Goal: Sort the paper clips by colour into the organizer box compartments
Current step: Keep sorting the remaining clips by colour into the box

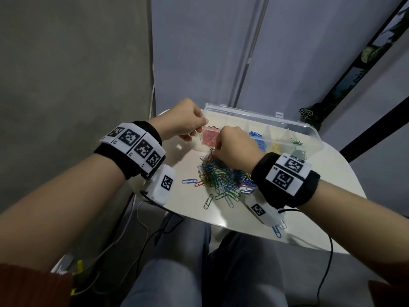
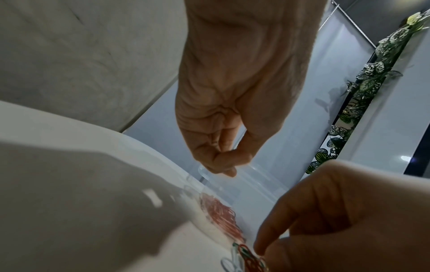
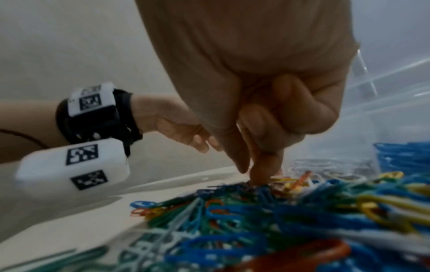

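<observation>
A clear organizer box lies open at the back of the white table. Its compartments hold red clips, blue clips, yellow clips and a few green ones. A mixed pile of coloured clips lies in front of it. My left hand hovers over the red compartment's left end, fingertips drawn against the thumb, no clip visible in them. My right hand pinches down into the pile's far edge, beside a red clip.
Loose clips lie around the pile: a pale blue one on the left and a blue one at the table's front edge. The box lid stands up behind the compartments. Cables hang off the table's front left, above my knees.
</observation>
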The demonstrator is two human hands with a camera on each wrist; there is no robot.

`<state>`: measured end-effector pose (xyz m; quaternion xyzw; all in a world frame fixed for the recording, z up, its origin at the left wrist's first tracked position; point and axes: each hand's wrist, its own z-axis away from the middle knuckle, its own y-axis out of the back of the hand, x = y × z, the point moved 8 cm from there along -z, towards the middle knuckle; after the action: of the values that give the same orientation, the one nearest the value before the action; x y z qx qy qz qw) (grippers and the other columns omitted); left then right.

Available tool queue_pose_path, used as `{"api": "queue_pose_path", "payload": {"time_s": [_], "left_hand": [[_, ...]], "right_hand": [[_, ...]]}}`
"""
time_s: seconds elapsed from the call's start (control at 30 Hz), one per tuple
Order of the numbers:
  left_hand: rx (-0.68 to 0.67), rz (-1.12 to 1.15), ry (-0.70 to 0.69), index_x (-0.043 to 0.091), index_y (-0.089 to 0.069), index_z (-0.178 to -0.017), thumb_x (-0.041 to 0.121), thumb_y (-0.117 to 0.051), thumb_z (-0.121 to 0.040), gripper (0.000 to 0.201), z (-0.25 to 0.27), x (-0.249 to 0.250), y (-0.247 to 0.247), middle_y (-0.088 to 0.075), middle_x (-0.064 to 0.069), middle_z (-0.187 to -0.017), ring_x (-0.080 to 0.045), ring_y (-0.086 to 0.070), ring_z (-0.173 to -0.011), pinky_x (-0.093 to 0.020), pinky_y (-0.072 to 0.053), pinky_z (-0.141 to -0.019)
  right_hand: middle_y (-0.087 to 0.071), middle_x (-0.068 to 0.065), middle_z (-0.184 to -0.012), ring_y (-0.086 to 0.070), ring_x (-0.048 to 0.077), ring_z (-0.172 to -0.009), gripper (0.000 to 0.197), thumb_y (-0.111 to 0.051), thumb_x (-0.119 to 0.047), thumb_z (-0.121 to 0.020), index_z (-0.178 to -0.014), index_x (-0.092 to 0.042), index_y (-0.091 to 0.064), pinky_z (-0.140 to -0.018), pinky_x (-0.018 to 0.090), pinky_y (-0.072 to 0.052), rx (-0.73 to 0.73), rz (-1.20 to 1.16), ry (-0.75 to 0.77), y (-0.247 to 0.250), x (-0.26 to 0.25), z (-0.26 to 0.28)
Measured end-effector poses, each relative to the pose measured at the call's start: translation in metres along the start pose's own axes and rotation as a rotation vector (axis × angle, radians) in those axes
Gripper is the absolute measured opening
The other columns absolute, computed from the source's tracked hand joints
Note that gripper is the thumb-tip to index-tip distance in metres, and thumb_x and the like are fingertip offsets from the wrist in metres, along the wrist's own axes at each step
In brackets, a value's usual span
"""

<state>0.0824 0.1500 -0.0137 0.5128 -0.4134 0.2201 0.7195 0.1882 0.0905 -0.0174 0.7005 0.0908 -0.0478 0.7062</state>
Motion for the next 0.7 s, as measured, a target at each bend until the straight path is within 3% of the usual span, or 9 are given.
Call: {"api": "queue_pose_path", "payload": {"time_s": [0.1,0.23,0.4,0.53,0.7], "left_hand": [[0.0,0.005,-0.003,-0.002,-0.066,-0.095,0.019,-0.054,-0.098,0.025,0.0,-0.001,0.0,-0.062,-0.008,-0.074,-0.015,-0.05,-0.054,-0.022,-0.045,-0.041],[-0.008,0.017,-0.005,-0.004,-0.066,-0.096,0.018,-0.054,-0.098,0.025,-0.001,-0.001,-0.001,-0.061,-0.008,-0.072,-0.014,-0.049,-0.052,-0.023,-0.045,-0.041],[-0.005,0.015,-0.004,-0.004,-0.065,-0.096,0.018,-0.055,-0.098,0.025,-0.002,-0.001,-0.001,-0.061,-0.007,-0.071,-0.014,-0.049,-0.051,-0.023,-0.045,-0.041],[-0.006,0.007,-0.007,-0.003,-0.066,-0.096,0.018,-0.054,-0.098,0.024,-0.001,0.0,-0.001,-0.061,-0.007,-0.072,-0.014,-0.049,-0.052,-0.023,-0.045,-0.04],[-0.004,0.006,-0.002,-0.004,-0.065,-0.096,0.018,-0.054,-0.098,0.025,-0.001,0.0,-0.001,-0.061,-0.007,-0.072,-0.014,-0.049,-0.052,-0.023,-0.045,-0.04]], "right_hand": [[-0.062,0.009,-0.091,-0.059,0.027,-0.084,0.025,-0.074,-0.029,-0.082,-0.091,-0.01,-0.062,-0.074,0.037,-0.052,-0.053,0.0,0.005,-0.005,-0.002,-0.002],[-0.068,0.012,-0.087,-0.062,0.025,-0.078,0.003,-0.067,-0.009,-0.082,-0.083,-0.006,-0.065,-0.069,0.034,-0.053,-0.117,-0.052,0.016,-0.007,-0.004,-0.002],[-0.064,0.001,-0.063,-0.051,0.007,-0.049,0.01,-0.075,-0.007,-0.078,-0.07,-0.01,-0.07,-0.043,0.014,-0.04,-0.224,-0.297,-0.017,0.002,0.002,0.006],[-0.061,-0.002,-0.058,-0.048,0.001,-0.037,0.008,-0.072,0.0,-0.077,-0.072,-0.007,-0.071,-0.041,0.014,-0.04,-0.179,-0.366,-0.032,0.013,0.009,0.007],[-0.061,-0.001,-0.059,-0.047,-0.003,-0.037,0.009,-0.076,0.006,-0.073,-0.078,-0.001,-0.072,-0.04,0.008,-0.034,-0.196,-0.476,-0.031,0.022,0.012,0.012]]}}
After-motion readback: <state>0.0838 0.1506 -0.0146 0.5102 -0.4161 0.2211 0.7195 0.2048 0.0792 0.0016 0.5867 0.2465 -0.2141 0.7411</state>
